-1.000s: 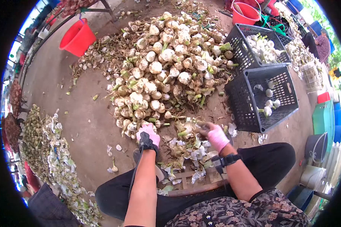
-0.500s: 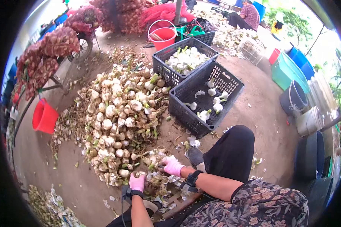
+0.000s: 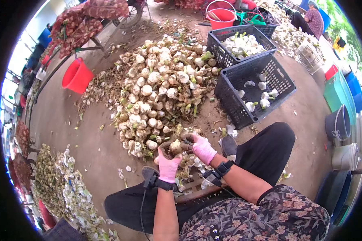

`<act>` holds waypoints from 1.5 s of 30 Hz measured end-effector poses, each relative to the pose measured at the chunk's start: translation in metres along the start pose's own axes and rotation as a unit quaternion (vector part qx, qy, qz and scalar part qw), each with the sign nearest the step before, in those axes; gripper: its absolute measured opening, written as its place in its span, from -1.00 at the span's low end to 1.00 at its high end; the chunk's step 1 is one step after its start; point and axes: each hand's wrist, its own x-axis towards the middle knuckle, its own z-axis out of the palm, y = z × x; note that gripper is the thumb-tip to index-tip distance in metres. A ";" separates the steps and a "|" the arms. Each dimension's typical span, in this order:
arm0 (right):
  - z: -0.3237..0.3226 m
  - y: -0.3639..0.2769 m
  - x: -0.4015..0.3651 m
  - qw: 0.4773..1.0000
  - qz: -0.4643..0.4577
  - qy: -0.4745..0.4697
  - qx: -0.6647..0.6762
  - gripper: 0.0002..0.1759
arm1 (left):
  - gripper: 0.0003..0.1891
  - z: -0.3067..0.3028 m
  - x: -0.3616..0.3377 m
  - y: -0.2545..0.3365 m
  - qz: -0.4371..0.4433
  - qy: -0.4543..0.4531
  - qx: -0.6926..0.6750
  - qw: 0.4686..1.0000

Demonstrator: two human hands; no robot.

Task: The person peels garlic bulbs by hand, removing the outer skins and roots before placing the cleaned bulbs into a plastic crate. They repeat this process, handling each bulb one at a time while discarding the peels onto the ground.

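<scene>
Just nearer the wearer than the garlic pile (image 3: 155, 94) — both hands at its near edge — the left hand's (image 3: 168, 164) and right hand's (image 3: 200, 148) fingers curl around a garlic bulb (image 3: 175, 146).

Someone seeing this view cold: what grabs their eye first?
Most likely the big heap of garlic bulbs on the ground in the middle, with two black crates holding whiter bulbs to its right. Next, the pink-covered left hand and right hand meeting around one bulb at the heap's near edge.
</scene>
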 end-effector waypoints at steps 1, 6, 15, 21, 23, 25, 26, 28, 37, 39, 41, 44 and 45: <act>0.001 0.004 0.001 1.000 0.003 -0.005 0.000 -0.60 | -0.45 0.005 -0.004 0.003 -0.002 0.011 -0.010 1.000; 0.001 0.013 -0.001 0.995 0.034 -0.041 0.084 -0.68 | -0.48 0.009 -0.014 0.013 0.023 0.078 0.066 0.994; -0.005 0.035 0.014 0.990 0.034 0.019 -0.135 -0.60 | -0.58 0.027 -0.027 0.019 0.065 0.032 0.123 0.990; -0.018 0.061 0.028 0.992 -0.075 -0.038 -0.092 -0.65 | -0.50 0.023 -0.026 0.010 0.028 0.063 0.116 0.991; -0.016 0.035 0.017 0.991 -0.043 -0.035 -0.120 -0.67 | -0.50 0.022 -0.025 0.008 0.015 0.066 0.100 0.993; -0.015 0.007 0.005 0.977 -0.029 -0.046 -0.205 -0.55 | -0.50 0.021 -0.024 0.007 0.003 0.069 0.084 0.994; -0.014 0.004 0.003 0.977 -0.029 -0.046 -0.205 -0.55 | -0.51 0.020 -0.024 0.007 0.003 0.066 0.069 0.995; -0.013 0.002 0.002 0.974 -0.023 -0.029 -0.224 -0.60 | -0.51 0.020 -0.024 0.008 0.004 0.063 0.053 0.997; -0.020 0.032 0.009 0.981 -0.027 -0.028 -0.191 -0.66 | -0.69 0.006 -0.020 -0.001 -0.204 0.101 -0.404 0.886; -0.023 0.055 0.018 0.974 -0.003 -0.030 -0.223 -0.67 | -0.67 0.006 -0.022 -0.004 -0.207 0.106 -0.380 0.895; -0.021 0.060 0.018 0.994 -0.032 0.014 -0.106 -0.70 | -0.63 0.009 -0.023 -0.011 -0.122 0.098 -0.190 0.969; -0.017 0.038 0.010 0.955 -0.067 0.029 -0.288 -0.75 | -0.58 0.009 -0.022 -0.014 -0.128 0.099 -0.174 0.971; -0.018 0.040 0.012 0.955 -0.066 0.028 -0.289 -0.75 | -0.56 0.009 -0.024 -0.009 -0.150 0.091 -0.159 0.972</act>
